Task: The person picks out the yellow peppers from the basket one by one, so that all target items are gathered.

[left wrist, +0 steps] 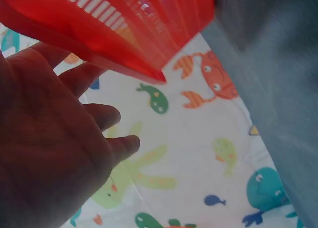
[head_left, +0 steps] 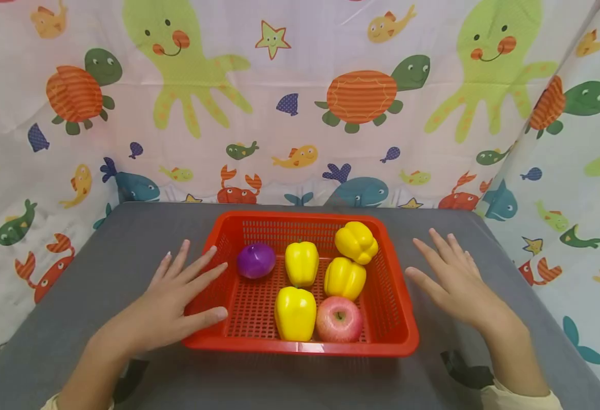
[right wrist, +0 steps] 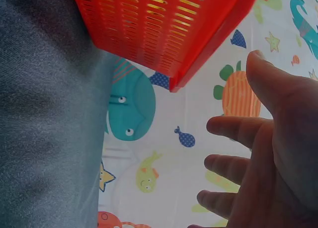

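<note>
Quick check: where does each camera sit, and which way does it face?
Head: on the person's head, facing forward and down at the red basket; left hand and right hand show.
Left wrist: on that wrist, facing the basket's wall and patterned cloth; left fingers show.
Right wrist: on that wrist, facing basket, cloth and grey table; right fingers show.
Both wrist views share basket, cloth and table.

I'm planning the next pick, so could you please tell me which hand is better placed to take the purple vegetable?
Likely the left hand: it's open and nearer the purple vegetable; the right hand is across the red basket, with yellow peppers between.
</note>
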Demonstrator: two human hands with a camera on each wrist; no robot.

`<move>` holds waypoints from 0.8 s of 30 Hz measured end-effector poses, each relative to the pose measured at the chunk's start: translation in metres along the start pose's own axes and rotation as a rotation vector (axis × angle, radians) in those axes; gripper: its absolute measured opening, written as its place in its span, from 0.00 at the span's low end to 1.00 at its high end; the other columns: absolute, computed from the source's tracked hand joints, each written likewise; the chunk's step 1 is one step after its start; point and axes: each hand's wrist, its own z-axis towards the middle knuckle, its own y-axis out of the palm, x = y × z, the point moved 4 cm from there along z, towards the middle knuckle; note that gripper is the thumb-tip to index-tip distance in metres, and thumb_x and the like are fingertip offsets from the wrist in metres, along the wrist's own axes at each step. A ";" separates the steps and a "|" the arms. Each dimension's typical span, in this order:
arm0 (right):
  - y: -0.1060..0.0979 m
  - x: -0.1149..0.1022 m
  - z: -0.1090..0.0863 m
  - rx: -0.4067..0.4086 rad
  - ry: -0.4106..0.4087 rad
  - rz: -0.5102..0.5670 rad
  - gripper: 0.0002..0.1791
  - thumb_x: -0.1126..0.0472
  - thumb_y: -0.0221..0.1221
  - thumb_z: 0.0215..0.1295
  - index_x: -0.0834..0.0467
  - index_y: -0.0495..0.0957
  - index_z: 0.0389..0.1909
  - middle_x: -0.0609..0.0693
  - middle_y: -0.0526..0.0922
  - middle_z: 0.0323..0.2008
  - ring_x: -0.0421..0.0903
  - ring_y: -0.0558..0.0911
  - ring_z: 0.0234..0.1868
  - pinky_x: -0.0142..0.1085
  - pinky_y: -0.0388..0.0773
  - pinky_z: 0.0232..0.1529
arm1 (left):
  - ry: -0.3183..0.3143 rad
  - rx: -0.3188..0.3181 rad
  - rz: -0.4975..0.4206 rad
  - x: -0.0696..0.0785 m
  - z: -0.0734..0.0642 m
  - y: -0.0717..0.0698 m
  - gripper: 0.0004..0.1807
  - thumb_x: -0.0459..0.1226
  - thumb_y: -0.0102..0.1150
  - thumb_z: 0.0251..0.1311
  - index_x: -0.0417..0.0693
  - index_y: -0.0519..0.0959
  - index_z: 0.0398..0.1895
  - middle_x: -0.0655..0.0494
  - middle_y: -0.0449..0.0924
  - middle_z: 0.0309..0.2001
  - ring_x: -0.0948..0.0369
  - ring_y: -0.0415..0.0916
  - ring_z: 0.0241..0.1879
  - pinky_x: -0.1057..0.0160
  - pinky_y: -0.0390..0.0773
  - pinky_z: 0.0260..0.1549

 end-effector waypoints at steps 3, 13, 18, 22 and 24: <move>0.002 -0.001 0.001 -0.005 -0.009 0.014 0.44 0.38 0.56 0.69 0.58 0.57 0.77 0.65 0.44 0.78 0.69 0.36 0.76 0.70 0.34 0.66 | 0.032 -0.014 -0.010 0.009 -0.002 0.002 0.45 0.70 0.57 0.55 0.64 0.67 0.74 0.57 0.51 0.78 0.44 0.27 0.77 0.35 0.29 0.68; 0.006 -0.004 0.005 -0.003 -0.035 0.012 0.46 0.37 0.60 0.66 0.57 0.58 0.77 0.62 0.47 0.78 0.67 0.41 0.76 0.74 0.48 0.62 | 0.063 -0.135 -0.086 0.033 -0.007 0.005 0.39 0.69 0.65 0.48 0.62 0.81 0.60 0.59 0.76 0.64 0.42 0.61 0.70 0.36 0.72 0.53; 0.010 -0.009 0.008 -0.008 -0.045 0.023 0.46 0.36 0.60 0.65 0.57 0.58 0.77 0.60 0.49 0.78 0.65 0.45 0.76 0.73 0.63 0.53 | 0.097 -0.163 -0.065 0.038 -0.007 0.008 0.34 0.67 0.65 0.50 0.59 0.85 0.54 0.65 0.83 0.52 0.44 0.71 0.63 0.40 0.77 0.49; 0.012 -0.014 0.009 -0.006 -0.067 0.036 0.46 0.38 0.61 0.65 0.56 0.59 0.76 0.60 0.51 0.77 0.65 0.49 0.76 0.70 0.68 0.50 | 0.131 -0.192 -0.062 0.041 -0.006 0.011 0.29 0.66 0.64 0.54 0.60 0.86 0.51 0.68 0.84 0.46 0.52 0.77 0.56 0.43 0.79 0.48; 0.012 -0.017 0.009 0.006 -0.085 0.047 0.45 0.39 0.62 0.65 0.56 0.59 0.76 0.59 0.52 0.77 0.65 0.52 0.75 0.68 0.71 0.49 | 0.150 -0.206 -0.071 0.042 -0.006 0.013 0.27 0.64 0.64 0.55 0.60 0.86 0.49 0.71 0.83 0.44 0.60 0.79 0.49 0.49 0.81 0.46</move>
